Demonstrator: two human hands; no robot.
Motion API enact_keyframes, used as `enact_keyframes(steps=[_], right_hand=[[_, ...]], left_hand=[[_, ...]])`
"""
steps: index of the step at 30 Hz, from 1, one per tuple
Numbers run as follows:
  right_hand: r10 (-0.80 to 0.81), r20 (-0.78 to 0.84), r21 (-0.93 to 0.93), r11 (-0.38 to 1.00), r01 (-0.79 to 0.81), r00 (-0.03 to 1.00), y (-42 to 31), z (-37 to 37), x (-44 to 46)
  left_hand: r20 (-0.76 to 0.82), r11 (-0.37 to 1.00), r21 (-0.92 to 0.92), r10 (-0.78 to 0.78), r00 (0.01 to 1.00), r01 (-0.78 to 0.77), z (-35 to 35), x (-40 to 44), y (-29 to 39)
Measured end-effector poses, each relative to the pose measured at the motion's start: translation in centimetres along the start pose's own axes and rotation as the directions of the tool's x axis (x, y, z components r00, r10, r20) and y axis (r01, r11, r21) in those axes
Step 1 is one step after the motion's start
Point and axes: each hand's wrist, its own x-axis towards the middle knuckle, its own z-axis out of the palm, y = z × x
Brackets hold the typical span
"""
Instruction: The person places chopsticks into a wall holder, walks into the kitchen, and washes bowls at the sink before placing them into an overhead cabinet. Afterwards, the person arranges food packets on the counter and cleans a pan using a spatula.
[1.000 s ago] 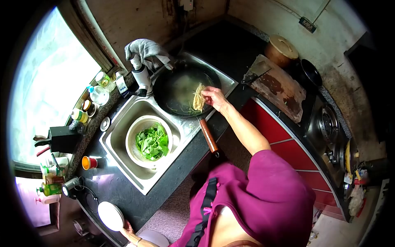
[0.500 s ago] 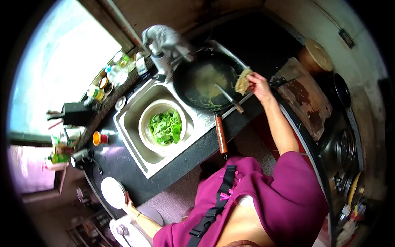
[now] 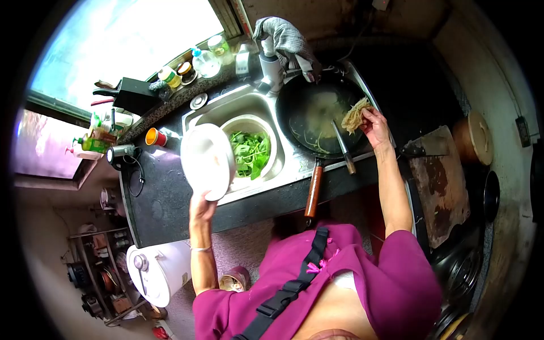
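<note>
My left hand (image 3: 202, 208) grips a white dish (image 3: 205, 156), raised and tilted over the near left side of the sink; whether it is one piece or a stack I cannot tell. Pinched in my right hand (image 3: 376, 128) is a beige fibrous loofah scrubber (image 3: 356, 115), above the right rim of a dark wok (image 3: 294, 122). Cloudy water and a few green strands lie in the wok. A metal-bladed utensil (image 3: 343, 146) leans across its near rim. In the sink basin (image 3: 255, 102), a pale colander (image 3: 273, 148) holds green leaves (image 3: 249, 152), partly hidden by the dish.
A grey cloth (image 3: 283, 37) drapes over the faucet. Bottles and jars (image 3: 207, 61) and a knife block (image 3: 136, 95) line the window sill. An orange cup (image 3: 154, 137) stands on the dark counter. A worn board (image 3: 439, 192) lies at right; a white bin (image 3: 161, 272) stands at lower left.
My left hand has brought the white dish up and right, from beyond the counter's edge to the sink. My right hand still holds the loofah by the wok. The camera view has turned.
</note>
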Motion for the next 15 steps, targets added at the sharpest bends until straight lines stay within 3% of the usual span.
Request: enact_keyframes(steps=[2,3,4,5,7,8,10,12,15], right_hand=[[-0.001,-0.001,-0.02,1.0,0.001,1.0,-1.1,-0.4,0.4],[-0.003,-0.012,-0.035,0.999,0.002,1.0,-1.6,-0.6,0.6],[-0.017,0.002,-0.05,0.999,0.017,1.0,-2.4,-0.8,0.4],[-0.023,0.021,-0.066,0.997,0.025,1.0,-3.0,-1.7,0.6],[-0.031,-0.015,-0.075,0.997,0.03,0.999,-4.5,-2.8,0.3],[-0.037,-0.025,-0.071,0.997,0.035,0.999,-5.0,-3.6,0.2],[-0.057,-0.025,-0.051,0.997,0.055,0.998,-6.0,-5.5,0.3],[-0.055,-0.029,-0.054,0.997,0.053,0.998,-6.6,-7.0,0.3],[-0.045,-0.025,-0.052,0.998,0.044,0.999,-7.4,-8.7,0.3]], left_hand=[[0.161,0.976,0.028,-0.217,0.963,0.216,4.3,1.9,-3.4],[0.176,0.977,0.004,-0.21,0.962,0.212,7.2,2.2,-5.3],[0.208,0.951,-0.029,-0.295,0.932,0.308,10.4,1.7,-6.6],[0.3,0.913,-0.018,-0.385,0.873,0.408,12.7,2.1,-8.1],[0.499,0.858,-0.07,-0.412,0.763,0.509,16.4,2.3,-11.5],[0.47,0.814,0.016,-0.519,0.714,0.581,17.4,2.7,-13.1],[0.723,0.637,-0.027,-0.52,0.455,0.771,18.9,3.8,-16.5],[0.837,0.315,-0.052,-0.505,0.213,0.948,20.8,3.7,-18.7],[0.901,0.128,-0.088,-0.412,0.133,0.988,24.2,3.0,-20.8]])
